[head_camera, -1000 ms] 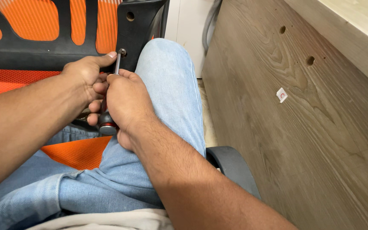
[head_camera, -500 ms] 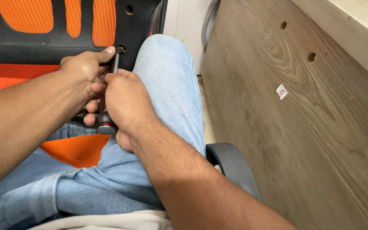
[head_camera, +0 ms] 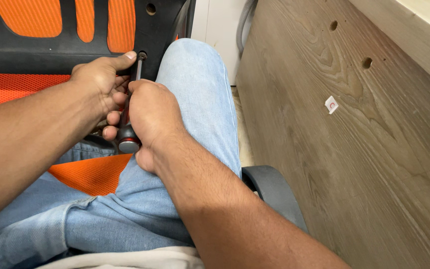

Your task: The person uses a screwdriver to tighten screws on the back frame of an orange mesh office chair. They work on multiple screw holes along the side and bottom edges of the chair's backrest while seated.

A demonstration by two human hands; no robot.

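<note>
Steel-shafted screwdriver (head_camera: 128,134) clamped in right hand (head_camera: 155,119), tip at black chair frame (head_camera: 51,62), left hand (head_camera: 98,82) gripping alongside.

The right hand (head_camera: 155,117) now sits a touch higher and further right in the middle-left of the frame than a second ago, knuckles rolled over more, fingers wrapped tighter round the screwdriver (head_camera: 127,130). The tool's butt end shows more fully below the fist. The shaft tip is now sunk into the hole in the black frame (head_camera: 160,30); the bright screw head seen a second ago is gone from sight. The left hand's (head_camera: 100,79) thumb lies flatter against that frame.
</note>
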